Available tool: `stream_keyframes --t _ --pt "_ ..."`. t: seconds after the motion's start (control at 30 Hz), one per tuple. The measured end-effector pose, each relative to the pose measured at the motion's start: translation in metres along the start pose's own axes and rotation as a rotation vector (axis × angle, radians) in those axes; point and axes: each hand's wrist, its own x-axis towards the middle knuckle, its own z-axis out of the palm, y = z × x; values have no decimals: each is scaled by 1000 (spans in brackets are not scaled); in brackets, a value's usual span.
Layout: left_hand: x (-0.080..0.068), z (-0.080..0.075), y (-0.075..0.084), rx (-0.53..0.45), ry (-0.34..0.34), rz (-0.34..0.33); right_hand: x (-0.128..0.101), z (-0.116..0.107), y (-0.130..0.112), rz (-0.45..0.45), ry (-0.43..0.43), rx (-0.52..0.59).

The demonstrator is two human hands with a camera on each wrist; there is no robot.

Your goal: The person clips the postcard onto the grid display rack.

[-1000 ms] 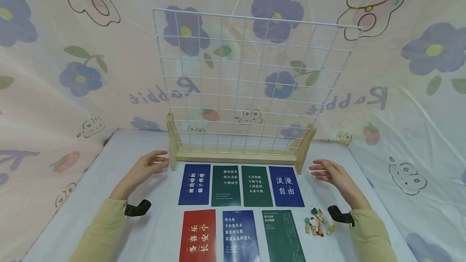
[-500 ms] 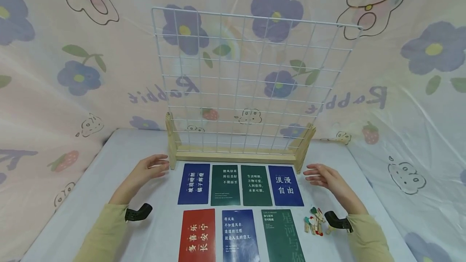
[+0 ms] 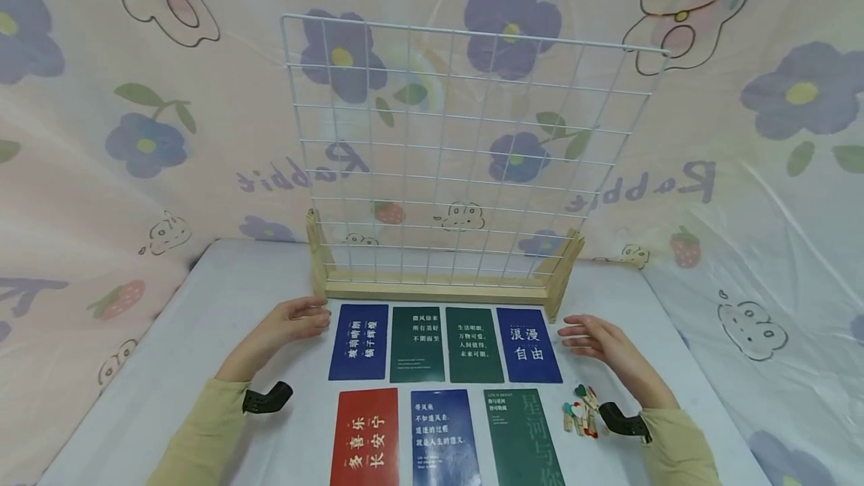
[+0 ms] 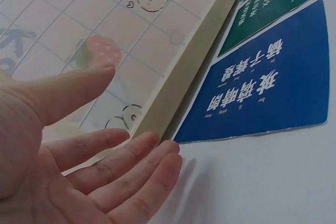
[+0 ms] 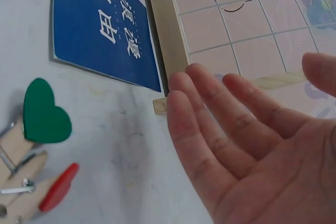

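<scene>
Left hand (image 3: 286,327) and right hand (image 3: 597,340) are hovering with fingers relaxed and spread, holding nothing, flanking a row of 4 cards (image 3: 445,344). The wire grid stand (image 3: 439,287) is standing upright just behind the cards; small clips (image 3: 582,412) are lying near the right wrist.

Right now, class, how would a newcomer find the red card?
Start at the white wire grid panel standing in its wooden base. Two rows of cards lie before it; in the nearer row, the leftmost is the red rectangular card, the only red one among blue and green.
</scene>
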Motion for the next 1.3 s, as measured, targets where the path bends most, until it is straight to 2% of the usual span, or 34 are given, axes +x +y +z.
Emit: stream_keyframes --t 0.2,0.43,0.63,0.77,1.1,1.3 --pt "9 7 -2 29 -8 -9 -2 0 1 1 -19 26" --pt "20 18 -5 84 62 -43 -5 3 2 23 -24 30" --pt "28 25 -8 56 76 -28 -6 4 2 34 -23 32" --pt "31 27 -9 81 97 -26 -7 4 2 37 -22 28" --pt "38 32 -14 57 146 -70 -8 2 4 32 -54 30" --pt "41 35 -16 135 160 -47 -9 2 5 31 -64 31"
